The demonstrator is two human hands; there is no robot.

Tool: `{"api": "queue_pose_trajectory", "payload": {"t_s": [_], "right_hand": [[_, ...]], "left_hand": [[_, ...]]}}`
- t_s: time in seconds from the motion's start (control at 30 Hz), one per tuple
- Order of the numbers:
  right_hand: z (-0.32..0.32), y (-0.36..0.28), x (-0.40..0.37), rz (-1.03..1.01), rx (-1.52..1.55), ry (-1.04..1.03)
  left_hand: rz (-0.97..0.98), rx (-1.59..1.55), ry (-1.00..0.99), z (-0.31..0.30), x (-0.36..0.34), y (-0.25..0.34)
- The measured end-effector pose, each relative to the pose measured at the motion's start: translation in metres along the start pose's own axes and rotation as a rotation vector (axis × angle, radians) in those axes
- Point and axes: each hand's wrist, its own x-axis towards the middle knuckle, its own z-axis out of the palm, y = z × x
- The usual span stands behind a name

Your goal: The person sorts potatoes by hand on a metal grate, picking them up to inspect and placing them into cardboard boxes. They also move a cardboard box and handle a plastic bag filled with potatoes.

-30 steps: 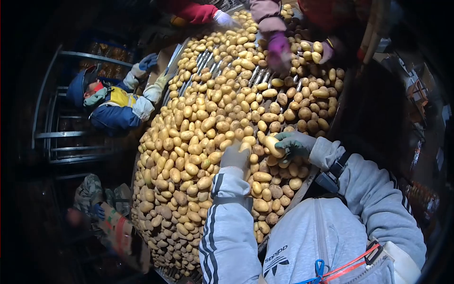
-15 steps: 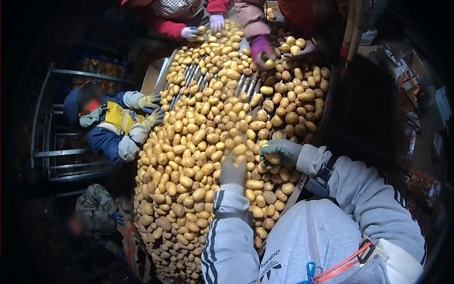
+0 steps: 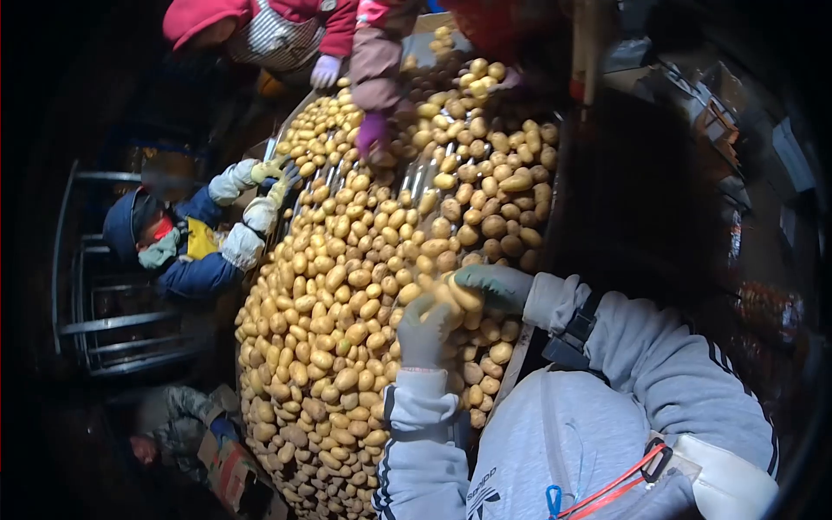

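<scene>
Gloved right grip point(image 3: 490, 286) clasped a potato point(image 3: 464, 295), long axis aimed at the nearby left grip point(image 3: 425, 329), closure unclear

- A dark brand word point(image 3: 487, 492), "adidas", is printed on the near chest of the grey sweatshirt point(image 3: 598, 425). It reads upside down from here, and the logo under it is cut off by the near edge.
- Three dark stripes point(image 3: 386, 472) run down the sweatshirt's left sleeve (the maker's usual mark).
- Red print marks the cardboard box point(image 3: 227, 464) at the near left, too blurred to read.
</scene>
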Motion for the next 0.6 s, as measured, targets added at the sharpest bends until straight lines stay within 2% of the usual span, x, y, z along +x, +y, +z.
{"api": "queue_pose_trajectory", "payload": {"t_s": [0.07,0.1,0.2,0.3,0.33,0.37,0.4,0.43,0.47,0.5,0.53,0.57,0.6], "right_hand": [[0.003,0.003,-0.012,0.012,-0.055,0.03],[0.006,0.005,-0.017,0.02,-0.118,0.061],[-0.026,0.036,-0.017,-0.248,-0.057,0.014],[-0.046,0.037,-0.012,-0.111,0.525,-0.333],[-0.067,0.058,-0.002,-0.635,-0.321,-0.211],[-0.071,0.059,-0.004,-0.686,-0.45,-0.139],[-0.073,0.053,-0.007,-0.673,-0.456,-0.079],[-0.073,0.044,-0.012,-0.511,-0.224,-0.068],[-0.072,0.033,-0.02,-0.378,0.002,-0.046],[-0.075,0.024,-0.028,-0.33,0.111,-0.02],[-0.082,0.018,-0.036,-0.33,0.152,0.004],[-0.089,0.013,-0.045,-0.344,0.167,0.021],[-0.098,0.008,-0.056,-0.355,0.172,0.048]], "left_hand": [[-0.086,-0.035,-0.034,0.014,-0.009,0.017],[0.265,0.02,-0.05,0.021,0.012,-0.027],[0.014,-0.139,-0.164,0.049,-0.011,0.026],[0.195,-0.042,-0.249,0.063,-0.009,0.028],[0.274,-0.027,-0.301,0.073,-0.01,0.032],[0.046,-0.196,-0.408,0.079,-0.019,0.052],[0.215,-0.163,-0.42,0.083,-0.015,0.035],[0.247,-0.14,-0.472,0.085,-0.015,0.034],[0.202,-0.234,-0.523,0.09,-0.015,0.043],[0.151,-0.326,-0.572,0.095,-0.015,0.052],[0.006,-0.534,-0.612,0.099,-0.021,0.064],[-0.067,-0.563,-0.552,0.104,-0.02,0.066],[-0.009,-0.469,-0.569,0.105,-0.016,0.063]]}}
